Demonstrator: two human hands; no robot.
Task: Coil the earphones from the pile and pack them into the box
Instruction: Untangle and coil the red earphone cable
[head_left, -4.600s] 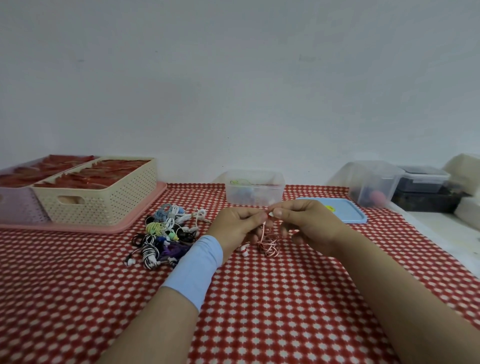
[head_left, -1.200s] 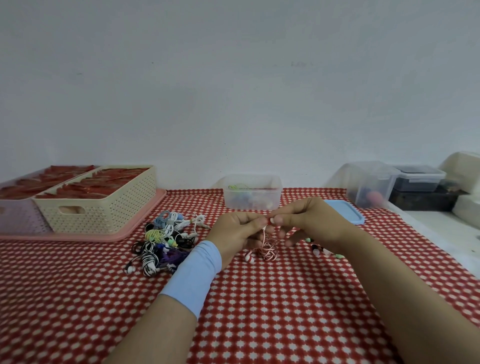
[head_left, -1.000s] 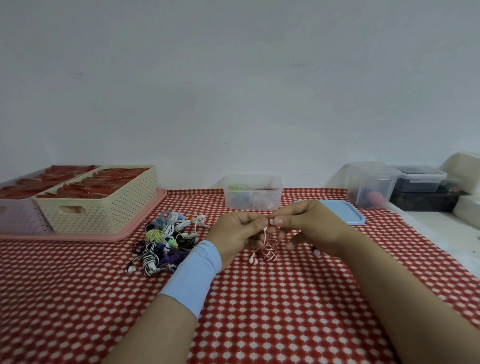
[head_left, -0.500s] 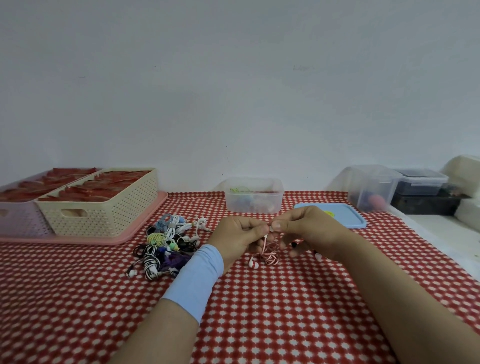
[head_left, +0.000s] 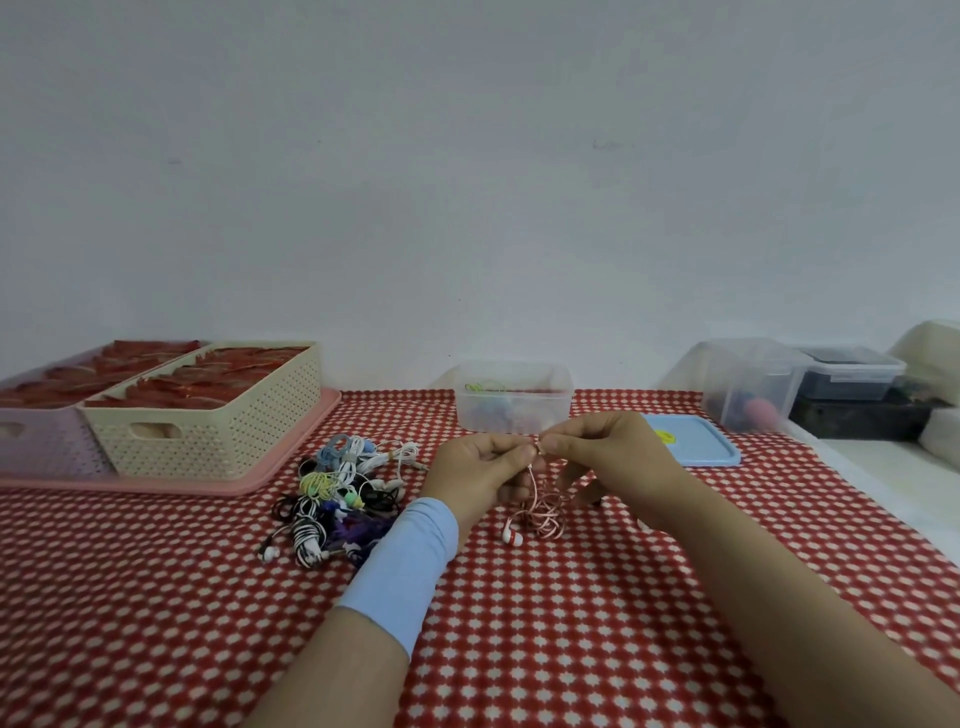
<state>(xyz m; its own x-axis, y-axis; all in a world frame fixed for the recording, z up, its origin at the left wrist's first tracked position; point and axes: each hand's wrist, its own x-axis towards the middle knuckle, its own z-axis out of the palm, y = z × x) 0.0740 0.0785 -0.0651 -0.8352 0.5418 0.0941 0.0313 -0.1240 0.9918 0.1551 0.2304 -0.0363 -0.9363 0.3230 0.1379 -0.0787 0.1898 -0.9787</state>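
Desk (head_left: 519, 623) under a red-and-white checked cloth. Cream perforated basket (head_left: 208, 431) far left, on a pink tray (head_left: 249, 480). Clear box (head_left: 511, 397) back centre, lid off, coloured coils inside. Earphone pile (head_left: 337, 493) on the cloth, just left of the hands. Left hand (head_left: 478, 475) and right hand (head_left: 608, 457) meet at the fingertips, each pinching the pink-white earphones (head_left: 545, 512). The tangled cord hangs below them, with one earbud (head_left: 511, 535) low by the cloth.

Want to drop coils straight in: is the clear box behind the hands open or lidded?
Open: the clear box carries no lid; a blue lid lies on the tablecloth beside it.
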